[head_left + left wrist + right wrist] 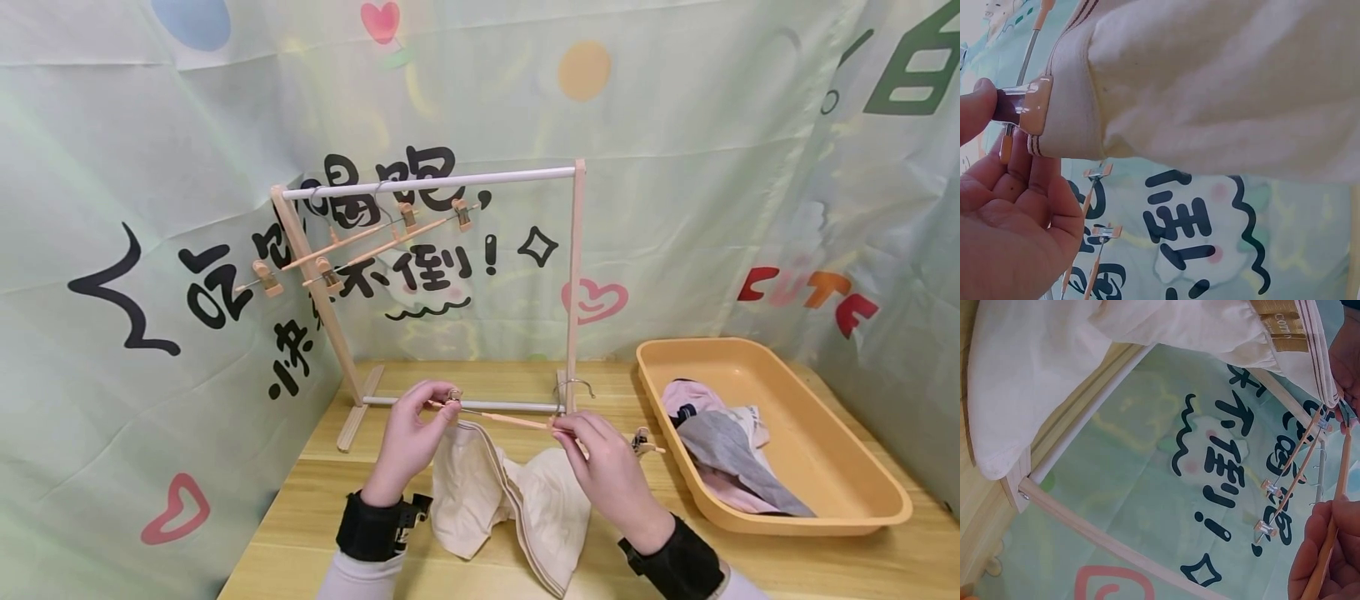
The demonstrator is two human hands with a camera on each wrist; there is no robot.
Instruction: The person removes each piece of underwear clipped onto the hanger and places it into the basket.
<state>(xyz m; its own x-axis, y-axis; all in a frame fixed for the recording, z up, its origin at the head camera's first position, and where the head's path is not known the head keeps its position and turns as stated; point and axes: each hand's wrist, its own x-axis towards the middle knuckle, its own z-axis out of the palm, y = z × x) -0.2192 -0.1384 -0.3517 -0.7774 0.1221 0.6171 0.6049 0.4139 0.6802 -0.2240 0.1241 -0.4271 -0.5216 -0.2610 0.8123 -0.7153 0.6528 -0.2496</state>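
My left hand (420,425) pinches a metal-and-peach clip (1036,106) at one end of a clip hanger (517,420). That clip sits over the corner of a cream cloth garment's (551,504) striped waistband. In the head view the garment hangs below the bar, its lower part down by the table. The right hand (609,467) grips the hanger's bar near its middle, beside the wire hook (583,383). Beyond this hand the second clip (641,442) shows at the hanger's other end, away from the cloth. A brown label (1280,325) is on the garment.
Behind the hands stands a wooden rack (574,275) with a white top rail (465,178). Two clip hangers (397,242) hang at its left. An orange basin (832,433) on the right holds grey cloth (723,450) and pink cloth (693,396). Printed curtains enclose the wooden table (300,517).
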